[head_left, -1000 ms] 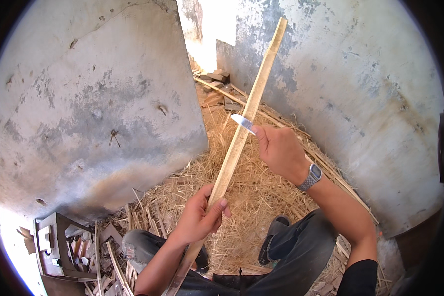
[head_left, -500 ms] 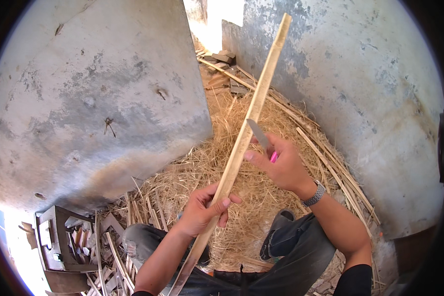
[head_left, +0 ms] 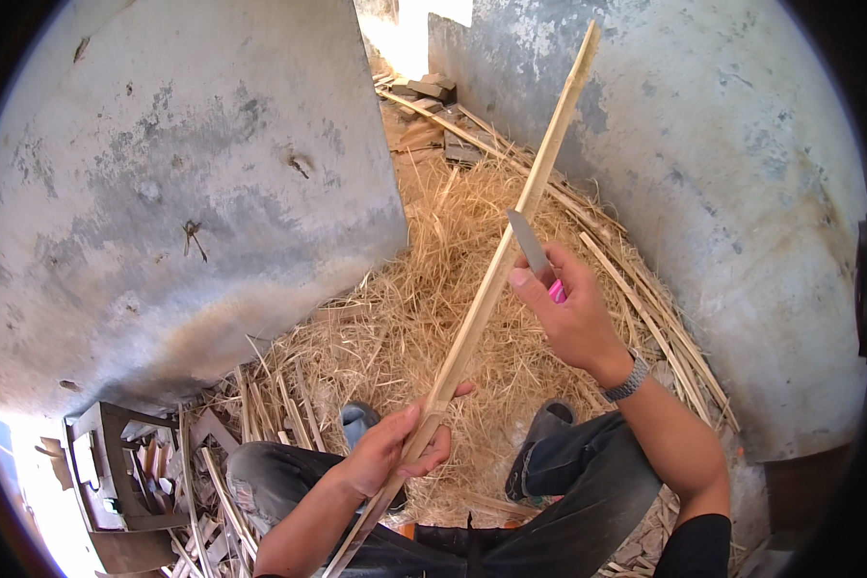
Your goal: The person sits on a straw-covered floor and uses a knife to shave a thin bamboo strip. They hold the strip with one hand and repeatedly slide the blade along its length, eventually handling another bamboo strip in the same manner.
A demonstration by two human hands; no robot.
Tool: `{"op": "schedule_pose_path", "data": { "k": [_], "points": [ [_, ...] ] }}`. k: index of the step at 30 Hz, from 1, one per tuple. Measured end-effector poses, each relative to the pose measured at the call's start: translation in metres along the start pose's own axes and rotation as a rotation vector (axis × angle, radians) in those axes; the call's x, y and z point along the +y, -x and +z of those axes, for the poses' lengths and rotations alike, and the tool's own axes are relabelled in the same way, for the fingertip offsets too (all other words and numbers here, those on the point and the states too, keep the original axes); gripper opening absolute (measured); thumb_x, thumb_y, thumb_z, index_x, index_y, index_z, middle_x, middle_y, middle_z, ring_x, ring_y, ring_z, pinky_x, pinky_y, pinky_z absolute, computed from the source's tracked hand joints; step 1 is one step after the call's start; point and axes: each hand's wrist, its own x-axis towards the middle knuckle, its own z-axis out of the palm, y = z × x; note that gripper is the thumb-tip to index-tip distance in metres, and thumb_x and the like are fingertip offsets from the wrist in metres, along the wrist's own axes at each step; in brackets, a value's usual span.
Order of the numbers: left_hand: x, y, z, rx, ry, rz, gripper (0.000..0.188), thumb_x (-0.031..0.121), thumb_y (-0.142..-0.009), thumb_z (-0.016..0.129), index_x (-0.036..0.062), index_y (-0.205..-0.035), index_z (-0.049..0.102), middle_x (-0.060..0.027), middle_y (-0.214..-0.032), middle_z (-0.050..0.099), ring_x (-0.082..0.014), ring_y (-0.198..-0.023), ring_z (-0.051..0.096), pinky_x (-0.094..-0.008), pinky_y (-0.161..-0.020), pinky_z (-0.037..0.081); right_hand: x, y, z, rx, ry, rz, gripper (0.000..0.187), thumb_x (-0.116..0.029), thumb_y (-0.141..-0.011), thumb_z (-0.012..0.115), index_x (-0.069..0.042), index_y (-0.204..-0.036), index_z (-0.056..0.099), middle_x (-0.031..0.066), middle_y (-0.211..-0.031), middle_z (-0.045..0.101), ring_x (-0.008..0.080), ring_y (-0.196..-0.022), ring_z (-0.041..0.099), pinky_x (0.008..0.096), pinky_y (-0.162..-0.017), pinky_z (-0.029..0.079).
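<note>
Okay, from where I'm standing: person seated, knees apart, long pale wood strip (head_left: 491, 289) running on a slant between them, lower end down by the left thigh, upper end high in front of the right-hand wall (head_left: 713, 193). Left hand (head_left: 380, 455) has the strip low down, fingers curled round it from beneath, thumb closed over the near side; firm hold. Right hand (head_left: 578, 318) is closed on a knife (head_left: 528, 245), a bit of pink handle showing in the fist, thumb near the root of the blade. Blade lies across the strip around its upper middle, tip up and to the left; can't quite tell from here whether the edge is actually biting. Metal-band watch (head_left: 628, 377) on the right wrist. Floor is a thick heap of shavings (head_left: 453, 337) between the shoes, more sticks (head_left: 660, 332) along the foot of that wall. Dark open frame (head_left: 96, 472) far left with scraps in it, few flat blocks (head_left: 432, 89) stacked near the bright gap.
</note>
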Motion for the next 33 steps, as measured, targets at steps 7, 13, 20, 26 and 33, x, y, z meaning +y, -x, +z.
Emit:
{"op": "schedule_pose_path", "data": {
  "k": [7,13,20,26,33],
  "points": [
    [0.005,0.008,-0.004,0.173,-0.189,0.057,0.07,0.048,-0.107,0.046,0.0018,-0.157,0.03,-0.0003,-0.065,0.048,-0.0055,-0.05,0.041,-0.0205,-0.045,0.033,0.011,0.007,-0.012,-0.079,-0.117,0.112,0.026,-0.026,-0.106,0.054,-0.004,-0.102,0.068,-0.0033,-0.064,0.049,0.0053,-0.058,0.046,0.0258,-0.053,0.037],
    [-0.013,0.018,-0.006,0.124,-0.253,0.195,0.062,0.026,-0.105,0.057,0.0018,-0.157,0.033,-0.0006,-0.062,0.049,-0.006,-0.05,0.046,-0.0221,-0.045,0.036,0.018,0.007,-0.015,-0.053,-0.102,0.031,0.03,-0.029,-0.109,0.05,-0.004,-0.104,0.065,-0.0021,-0.065,0.053,0.0035,-0.051,0.044,0.0212,-0.047,0.035],
    [-0.027,0.021,-0.006,0.227,-0.37,0.22,0.063,0.01,-0.103,0.061,0.0057,-0.159,0.031,0.0007,-0.069,0.055,-0.0031,-0.055,0.049,-0.0207,-0.047,0.04,0.013,0.009,-0.019,-0.008,-0.124,0.106,0.029,-0.027,-0.107,0.053,-0.003,-0.105,0.068,-0.0005,-0.067,0.056,0.0065,-0.064,0.052,0.0252,-0.059,0.04],
    [-0.027,0.024,-0.001,0.271,-0.533,0.259,0.067,0.007,-0.099,0.066,-0.0042,-0.156,0.033,-0.0023,-0.102,0.065,-0.0032,-0.084,0.058,-0.0183,-0.072,0.047,0.018,0.009,-0.017,0.05,-0.13,0.044,0.031,-0.028,-0.108,0.051,-0.003,-0.096,0.065,-0.0012,-0.062,0.052,0.0065,-0.058,0.046,0.0275,-0.054,0.038],
    [-0.038,0.029,0.001,0.255,-0.625,0.263,0.071,0.007,-0.094,0.073,-0.009,-0.153,0.036,-0.005,-0.12,0.064,-0.0041,-0.1,0.057,-0.019,-0.085,0.047,0.046,-0.018,-0.05,0.347,0.282,-0.134,0.042,-0.032,-0.109,0.05,-0.001,-0.082,0.054,0.0073,-0.057,0.044,0.0168,-0.05,0.038,0.035,-0.05,0.033]
  ]
}}
